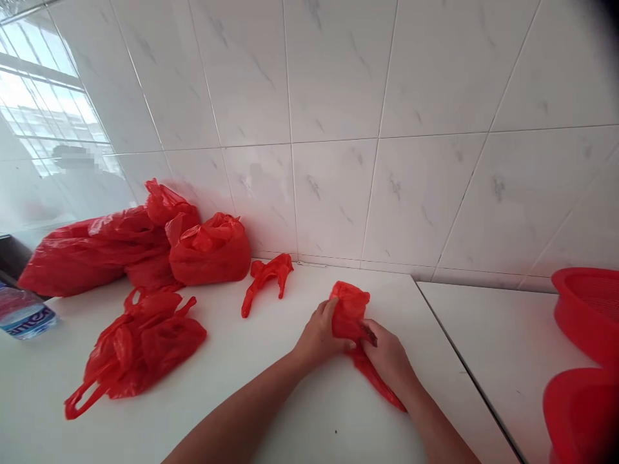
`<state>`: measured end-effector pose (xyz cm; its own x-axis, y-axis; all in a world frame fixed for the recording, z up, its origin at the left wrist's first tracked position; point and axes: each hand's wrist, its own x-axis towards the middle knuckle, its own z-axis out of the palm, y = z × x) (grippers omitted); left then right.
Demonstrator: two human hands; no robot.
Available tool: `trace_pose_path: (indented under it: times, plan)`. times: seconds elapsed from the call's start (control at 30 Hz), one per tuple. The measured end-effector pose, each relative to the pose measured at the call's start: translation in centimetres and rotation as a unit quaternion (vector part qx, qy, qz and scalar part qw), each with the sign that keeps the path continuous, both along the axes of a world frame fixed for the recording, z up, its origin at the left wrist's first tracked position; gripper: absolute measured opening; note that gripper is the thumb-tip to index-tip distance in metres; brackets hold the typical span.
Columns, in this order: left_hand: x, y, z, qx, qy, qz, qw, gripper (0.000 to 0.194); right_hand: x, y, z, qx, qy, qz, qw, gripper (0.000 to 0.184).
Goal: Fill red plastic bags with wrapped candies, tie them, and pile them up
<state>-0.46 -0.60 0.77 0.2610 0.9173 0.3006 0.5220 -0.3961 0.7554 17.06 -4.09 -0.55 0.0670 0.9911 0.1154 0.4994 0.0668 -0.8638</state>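
Note:
Both my hands meet on a crumpled red plastic bag in the middle of the white counter. My left hand pinches the bag's left side, fingers closed on the plastic. My right hand grips its lower right part, and a twisted tail of the bag runs out under that wrist. A small empty red bag lies flat a little to the left, near the wall.
Several filled red bags are heaped against the tiled wall at the left, with a flat pile of empty ones in front. A water bottle lies at the left edge. Red plastic baskets stand at the right edge.

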Motion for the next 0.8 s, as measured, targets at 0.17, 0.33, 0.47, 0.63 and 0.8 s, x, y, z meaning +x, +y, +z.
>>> trace_pose_path:
  times: [0.17, 0.33, 0.47, 0.63, 0.8]
  plan:
    - [-0.1, 0.9, -0.3, -0.022, -0.048, 0.023, 0.998, 0.017, 1.4, 0.0, 0.6, -0.023, 0.156, -0.076, 0.985, 0.018]
    - [-1.1, 0.3, 0.7, 0.019, -0.106, 0.048, 0.993, 0.013, 2.3, 0.4, 1.0, -0.027, 0.214, -0.141, 0.966, 0.017]
    - [-2.0, 0.0, 1.6, 0.019, -0.191, 0.081, 0.978, 0.016, 3.3, -0.2, 2.1, -0.051, 0.232, -0.058, 0.970, 0.023]
    - [-4.3, 1.0, 2.5, -0.020, -0.348, 0.133, 0.928, 0.029, 5.1, -1.1, 2.3, -0.175, 0.225, 0.120, 0.951, 0.022]
    - [-6.1, 2.3, 2.6, -0.081, -0.467, 0.136, 0.870, 0.034, 5.4, -0.5, 0.8, -0.080, 0.204, 0.025, 0.975, 0.024]
